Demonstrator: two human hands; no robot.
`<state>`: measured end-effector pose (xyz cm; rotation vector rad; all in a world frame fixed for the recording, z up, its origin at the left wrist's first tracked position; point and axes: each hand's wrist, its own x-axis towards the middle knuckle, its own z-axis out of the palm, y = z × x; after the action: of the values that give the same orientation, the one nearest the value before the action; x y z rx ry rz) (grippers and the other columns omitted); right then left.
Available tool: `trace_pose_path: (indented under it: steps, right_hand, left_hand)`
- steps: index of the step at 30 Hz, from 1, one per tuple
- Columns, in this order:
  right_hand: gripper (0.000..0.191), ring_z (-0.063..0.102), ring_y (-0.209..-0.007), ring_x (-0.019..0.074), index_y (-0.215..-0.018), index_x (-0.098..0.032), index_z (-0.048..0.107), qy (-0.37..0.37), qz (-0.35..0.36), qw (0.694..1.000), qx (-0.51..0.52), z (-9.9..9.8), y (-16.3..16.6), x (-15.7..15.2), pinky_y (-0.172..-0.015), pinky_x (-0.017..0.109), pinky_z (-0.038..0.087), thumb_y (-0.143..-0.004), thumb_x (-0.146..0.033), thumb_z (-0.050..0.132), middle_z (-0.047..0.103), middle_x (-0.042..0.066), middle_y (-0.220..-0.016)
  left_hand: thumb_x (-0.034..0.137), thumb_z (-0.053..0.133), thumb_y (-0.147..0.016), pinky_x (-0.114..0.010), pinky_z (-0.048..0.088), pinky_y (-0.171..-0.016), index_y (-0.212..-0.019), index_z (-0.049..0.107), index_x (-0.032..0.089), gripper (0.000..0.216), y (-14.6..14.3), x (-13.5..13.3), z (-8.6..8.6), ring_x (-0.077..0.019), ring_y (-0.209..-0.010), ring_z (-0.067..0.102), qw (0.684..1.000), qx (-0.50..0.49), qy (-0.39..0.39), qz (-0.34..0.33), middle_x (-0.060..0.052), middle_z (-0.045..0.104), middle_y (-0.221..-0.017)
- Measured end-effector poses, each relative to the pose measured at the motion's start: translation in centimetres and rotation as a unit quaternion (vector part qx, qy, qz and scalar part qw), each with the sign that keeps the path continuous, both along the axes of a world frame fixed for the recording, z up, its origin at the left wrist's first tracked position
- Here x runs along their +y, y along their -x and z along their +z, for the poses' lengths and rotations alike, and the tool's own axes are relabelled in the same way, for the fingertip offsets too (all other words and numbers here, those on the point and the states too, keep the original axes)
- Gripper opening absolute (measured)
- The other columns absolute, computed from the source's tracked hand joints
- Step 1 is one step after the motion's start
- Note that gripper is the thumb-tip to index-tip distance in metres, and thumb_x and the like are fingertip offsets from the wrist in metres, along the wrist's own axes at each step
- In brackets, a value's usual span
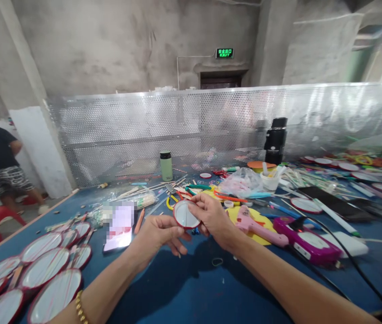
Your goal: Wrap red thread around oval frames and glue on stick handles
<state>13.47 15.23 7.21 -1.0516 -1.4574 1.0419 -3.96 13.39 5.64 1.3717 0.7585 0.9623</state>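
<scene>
This is a small craft workshop set in a bare industrial building. Rough concrete walls (110, 45) and a green exit sign (224, 53) rise behind a perforated metal screen (211, 126) that fences off the long blue worktable (191, 292). The table is littered with stacks of red-rimmed round discs (45, 267), a pink glue gun (258, 227) (a purple one lies beside it), sticks and scissors (173, 198).

Bare concrete walls (116, 45), a green exit sign (224, 53), perforated metal screen (211, 126).
</scene>
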Motion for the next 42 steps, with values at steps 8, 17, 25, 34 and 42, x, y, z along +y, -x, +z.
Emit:
trace_pose_path:
  steps: [8, 17, 25, 34, 42]
  right_hand:
    - [0.019, 0.035, -0.027, 0.0037, -0.090, -0.019, 0.050, 0.011, 0.004, 1.000, 0.025, 0.1, 0.2, -0.2, -0.026, 0.017, 0.026, -0.080, -0.032, 0.060, 0.054, -0.008, -0.056]
    - [0.015, 0.037, -0.031, 0.0054, -0.090, -0.020, 0.050, -0.025, -0.001, 0.999, -0.034, -0.3, -0.2, 0.5, -0.031, 0.019, 0.028, -0.082, -0.031, 0.056, 0.054, -0.007, -0.058]
    - [0.007, 0.044, -0.051, 0.0094, -0.086, -0.019, 0.055, -0.133, 0.043, 0.978, -0.156, -0.9, -0.3, 0.8, -0.048, 0.021, 0.034, -0.080, -0.023, 0.057, 0.048, -0.007, -0.057]
    - [0.005, 0.047, -0.058, 0.0110, -0.087, -0.019, 0.056, -0.143, 0.056, 0.961, -0.228, -1.8, 0.3, 0.4, -0.053, 0.022, 0.035, -0.082, -0.021, 0.055, 0.051, -0.006, -0.062]
    - [0.003, 0.047, -0.056, 0.0110, -0.084, -0.020, 0.055, -0.120, 0.059, 0.967, -0.215, -1.8, 0.6, 0.4, -0.054, 0.023, 0.035, -0.082, -0.021, 0.055, 0.051, -0.006, -0.059]
  left_hand:
    - [0.029, 0.077, -0.074, -0.022, 0.054, -0.050, -0.076, 0.067, 0.009, 0.023, -0.2, -0.1, -0.3, -0.0163, -0.055, 0.071, 1.000, -0.025, 0.008, 0.001, -0.012, 0.077, -0.078]
    - [0.027, 0.076, -0.074, -0.023, 0.054, -0.051, -0.080, 0.068, 0.009, 0.021, 0.1, 0.3, -0.4, -0.0161, -0.056, 0.071, 1.000, 0.003, 0.022, -0.019, -0.010, 0.075, -0.079]
    - [0.023, 0.063, -0.081, -0.026, 0.057, -0.062, -0.096, 0.067, 0.011, 0.020, 1.0, 0.8, 1.0, -0.0141, -0.064, 0.067, 0.998, 0.034, 0.005, 0.043, -0.005, 0.071, -0.077]
    - [0.041, 0.059, -0.087, -0.024, 0.052, -0.039, -0.087, 0.063, 0.014, 0.028, 0.4, 0.5, 0.5, -0.0128, -0.046, 0.058, 0.993, 0.090, 0.008, 0.074, 0.002, 0.058, -0.057]
    - [0.038, 0.062, -0.085, -0.025, 0.053, -0.041, -0.075, 0.058, 0.014, 0.026, 0.3, 0.7, 0.1, -0.0136, -0.041, 0.059, 0.993, 0.080, 0.005, 0.081, 0.000, 0.060, -0.053]
